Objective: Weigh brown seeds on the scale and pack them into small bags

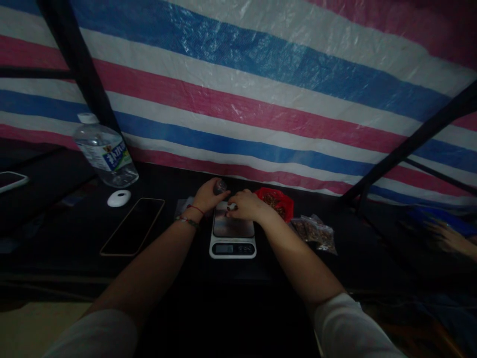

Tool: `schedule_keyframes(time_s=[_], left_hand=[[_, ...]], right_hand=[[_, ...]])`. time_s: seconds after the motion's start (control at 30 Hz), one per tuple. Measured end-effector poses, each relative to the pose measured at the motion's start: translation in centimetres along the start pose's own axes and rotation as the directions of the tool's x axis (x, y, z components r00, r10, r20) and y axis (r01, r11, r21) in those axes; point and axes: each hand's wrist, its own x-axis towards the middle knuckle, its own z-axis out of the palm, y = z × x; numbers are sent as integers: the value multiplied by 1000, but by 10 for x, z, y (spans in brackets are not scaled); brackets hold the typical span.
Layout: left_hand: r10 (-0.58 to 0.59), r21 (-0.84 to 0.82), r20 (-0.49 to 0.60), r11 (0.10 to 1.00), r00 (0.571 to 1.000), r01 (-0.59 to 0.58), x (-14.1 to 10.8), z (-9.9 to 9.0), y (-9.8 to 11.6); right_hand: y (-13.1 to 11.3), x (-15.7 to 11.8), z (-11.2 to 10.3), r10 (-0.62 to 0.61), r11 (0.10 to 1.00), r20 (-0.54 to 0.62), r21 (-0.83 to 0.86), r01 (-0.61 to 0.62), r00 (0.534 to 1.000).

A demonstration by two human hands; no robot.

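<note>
A white digital kitchen scale (233, 254) with a lit display stands on the black table in front of me. My left hand (206, 196) is at the scale's far left corner, its fingers closed round a small dark, shiny, roundish object (220, 187) whose kind I cannot make out. Over the scale's plate, my right hand (246, 205) points down with bent, closed fingers; a small pale spot shows at the fingertips, too dim to name. Just behind my right wrist lies a red plastic bag (288, 203), spread open with small brown pieces inside.
Right of my forearm lie clear bags of brown bits (316, 233). A dark phone (133, 227), a white oval object (119, 198) and a clear plastic bottle (108, 154) are at left. Another person's hand (452, 237) rests near a blue item at right. A striped sheet hangs behind.
</note>
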Motion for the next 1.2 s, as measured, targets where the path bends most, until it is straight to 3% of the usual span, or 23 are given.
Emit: schedule_keyframes(time_s=[0.23, 0.37, 0.6, 0.8, 0.97, 1.2], left_hand=[[5, -10, -38, 1000, 999, -6, 0, 2, -6], [0, -13, -53, 1000, 999, 0, -1, 1, -5], [-21, 3, -41, 1000, 999, 21, 0, -2, -4], [-20, -11, -54, 1000, 998, 20, -1, -2, -4], [-34, -35, -46, 999, 998, 32, -2, -2, -3], [-49, -49, -55, 998, 997, 46, -1, -1, -5]], right_hand=[[-16, 23, -6, 124, 988, 232, -116, -99, 965], [-22, 27, 0, 128, 988, 268, -121, -98, 955], [-22, 28, -3, 52, 996, 158, -77, -40, 986], [10, 4, -28, 80, 991, -10, 105, -79, 997], [29, -12, -28, 53, 991, -4, 119, -53, 999], [24, -18, -18, -49, 990, 3, 135, 48, 999]])
